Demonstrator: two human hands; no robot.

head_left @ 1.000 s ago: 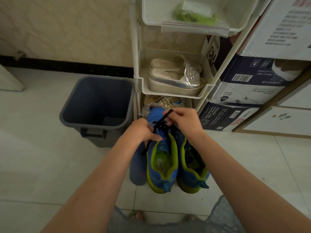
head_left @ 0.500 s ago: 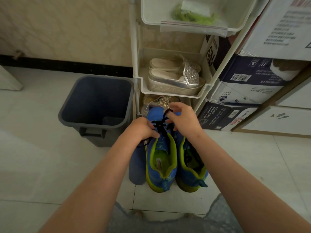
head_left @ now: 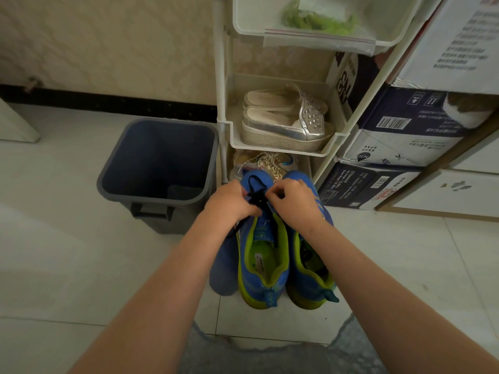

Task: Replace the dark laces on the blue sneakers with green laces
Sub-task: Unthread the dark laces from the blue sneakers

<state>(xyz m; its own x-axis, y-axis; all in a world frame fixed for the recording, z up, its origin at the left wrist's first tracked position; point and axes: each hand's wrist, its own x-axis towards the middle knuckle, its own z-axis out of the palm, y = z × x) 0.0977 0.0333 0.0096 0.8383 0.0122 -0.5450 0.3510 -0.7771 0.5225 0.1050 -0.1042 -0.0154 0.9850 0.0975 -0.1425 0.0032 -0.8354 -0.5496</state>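
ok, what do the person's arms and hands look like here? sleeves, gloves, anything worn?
Nothing is worn on them. The left forearm and right forearm are bare to the frame edge, with no sleeve in view. The left hand and right hand have no gloves, and no watch, ring or band shows. The only clothing visible is a grey speckled fabric garment at the bottom edge.

Left hand (head_left: 232, 201) and right hand (head_left: 294, 203) both pinching the dark lace (head_left: 256, 194) near the toe of one blue sneaker (head_left: 263, 255). Second sneaker (head_left: 310, 268) touching beside it, both on the floor (head_left: 67, 211). Grey bin (head_left: 159, 163) just left. Bagged green laces (head_left: 318, 20) in the top rack tray (head_left: 378, 17).
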